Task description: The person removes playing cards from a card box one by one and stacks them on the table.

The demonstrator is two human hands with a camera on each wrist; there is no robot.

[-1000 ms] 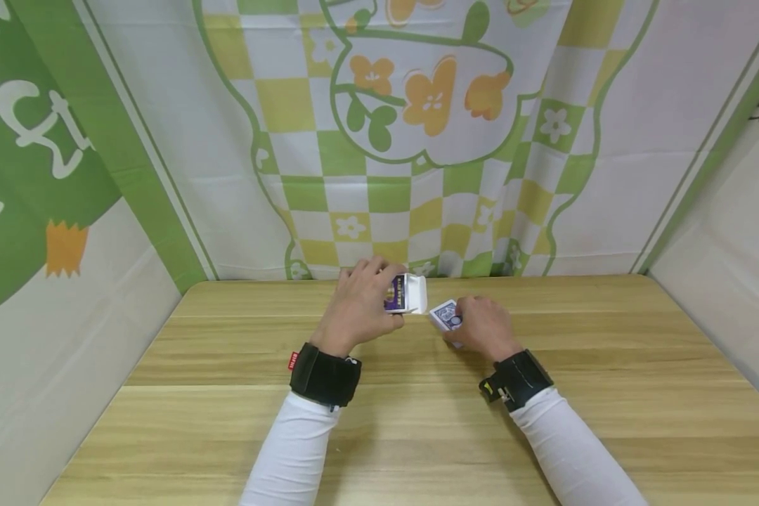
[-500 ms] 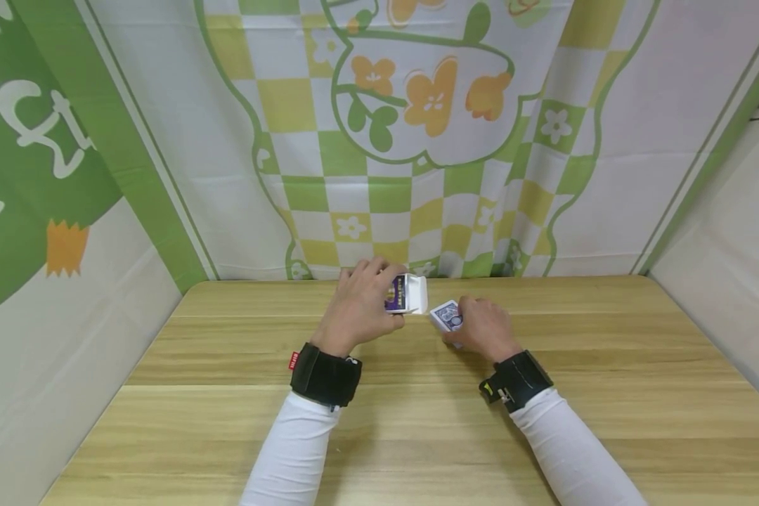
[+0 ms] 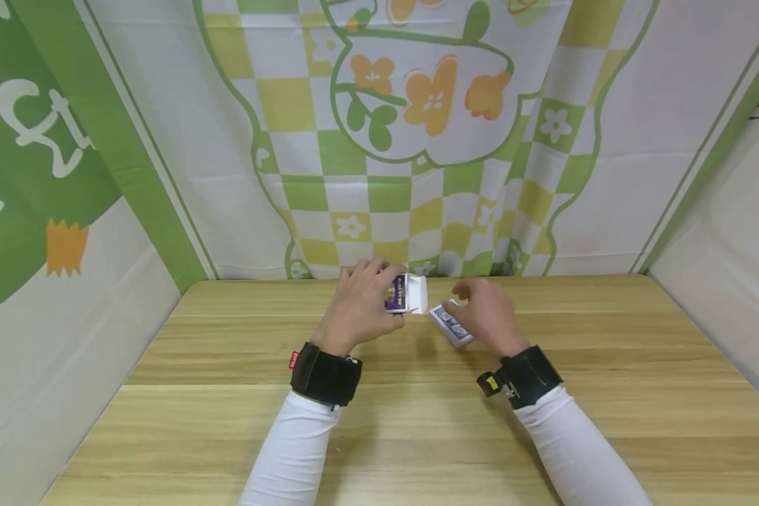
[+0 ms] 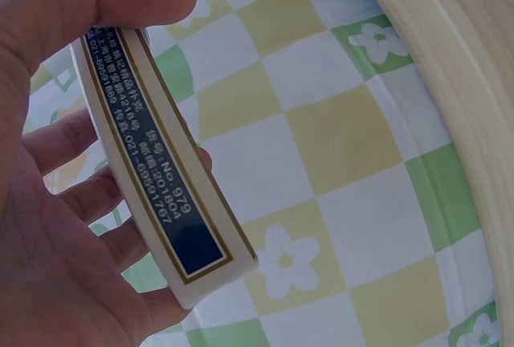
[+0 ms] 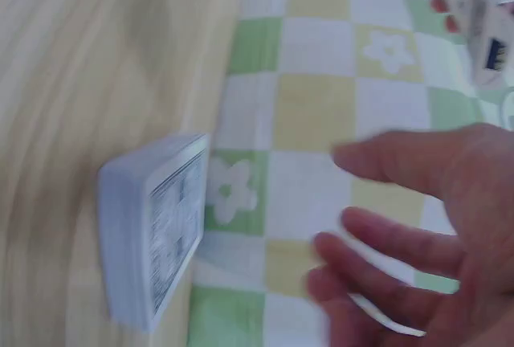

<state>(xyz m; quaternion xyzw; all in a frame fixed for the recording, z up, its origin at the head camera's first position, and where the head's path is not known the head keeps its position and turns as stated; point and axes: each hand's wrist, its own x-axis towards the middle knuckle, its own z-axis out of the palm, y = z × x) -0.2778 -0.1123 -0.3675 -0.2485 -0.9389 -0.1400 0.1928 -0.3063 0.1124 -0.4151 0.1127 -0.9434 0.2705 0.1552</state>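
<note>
My left hand (image 3: 357,309) grips a playing-card box (image 3: 397,294) with a purple and dark front, holding it above the far part of the table. The box's white end flap (image 3: 421,295) stands open toward the right. In the left wrist view, the box's narrow side (image 4: 165,170) shows a dark blue label between thumb and fingers. A deck of playing cards (image 3: 450,326) with blue patterned backs lies stacked on the table right of the box. Just above it hovers my right hand (image 3: 490,320), fingers apart and holding nothing; the right wrist view shows a gap between fingertips and deck (image 5: 173,230).
The light wooden table (image 3: 240,422) reaches back to a checked green, yellow and white curtain (image 3: 379,190). Printed fabric walls close in the left (image 3: 44,337) and right (image 3: 727,246) sides.
My right hand has let go of the card deck and lifted off it, uncovering more of its back. The deck stays in place. My left hand and the box have not moved.
</note>
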